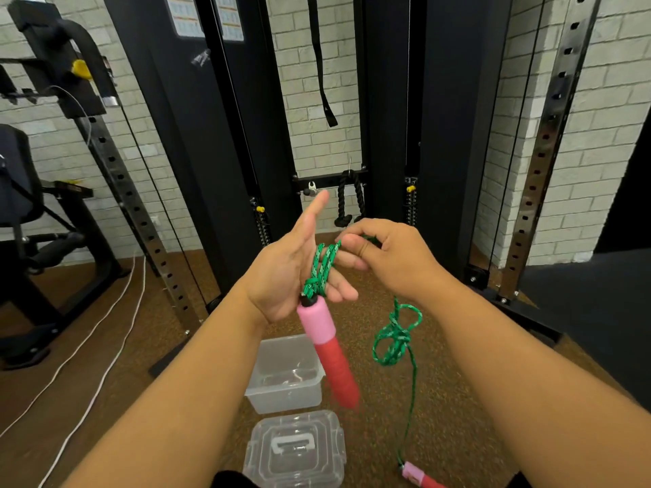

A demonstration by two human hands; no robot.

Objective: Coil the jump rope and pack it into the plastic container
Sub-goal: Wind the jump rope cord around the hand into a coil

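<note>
While the left hand (299,272) stands palm-up with its fingers spread wide, several turns of the green jump rope (322,265) are wound around those fingers, and one pink-and-red handle (327,346) hangs down from the palm, tilted over the floor. The right hand (384,257) is just beside it, thumb and fingers pinched closed on the rope where it leaves the wraps. Below the right wrist the rope drops into a loose tangle of loops (396,338), then runs on down as a single strand to the other handle (419,475), which lies on the brown floor (458,399) near the bottom edge. The clear plastic container (287,373) sits open on the floor under the hanging handle, and its lid (296,449) lies flat just in front of it, nearer the person. Black gym frames (218,135) stand behind.
</note>
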